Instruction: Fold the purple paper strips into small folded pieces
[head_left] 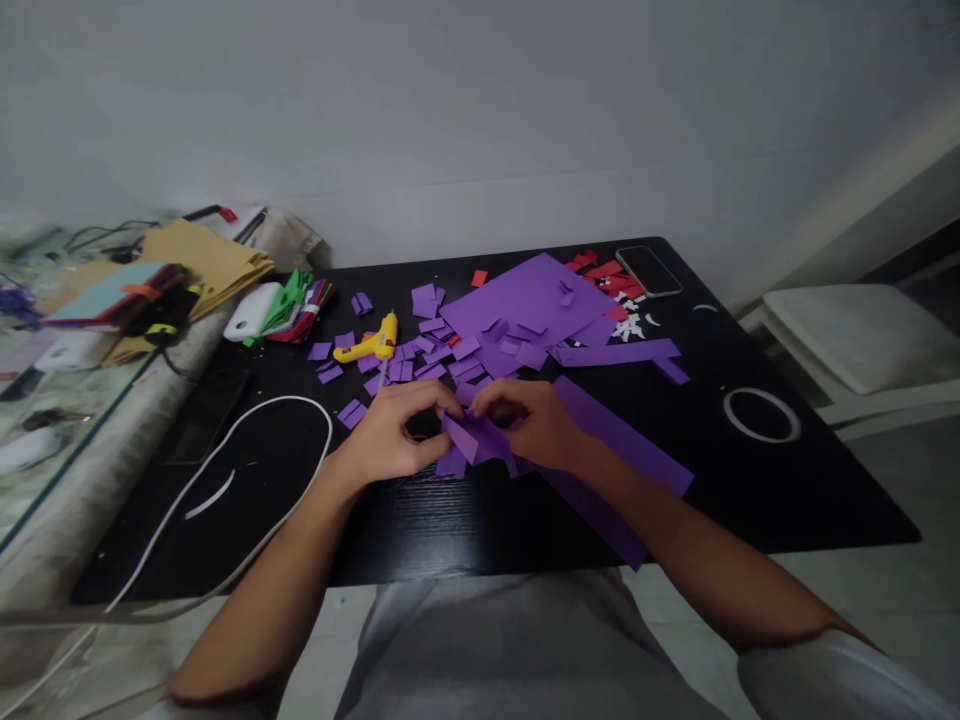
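Note:
Both my hands meet near the front middle of the black table. Fingers of my left hand (401, 430) are pinched on the left part of a folded purple paper piece (463, 440). My right hand (536, 420) grips the same piece from its right side, fingertips curled close to the left ones. Part of the fold is hidden behind my fingers. Just beyond lie many small purple paper pieces (466, 347), some creased. A yellow glue gun (371, 343) rests among them, and a larger purple sheet (544, 290) lies behind.
A long purple sheet (622, 440) lies under my right forearm. Red scraps (607, 275) and a phone (649, 271) are at the back right, a white ring (762, 415) at right. A white cable (262, 403) loops at left, near bundled coloured paper (296, 308). A stool (862, 335) stands at right.

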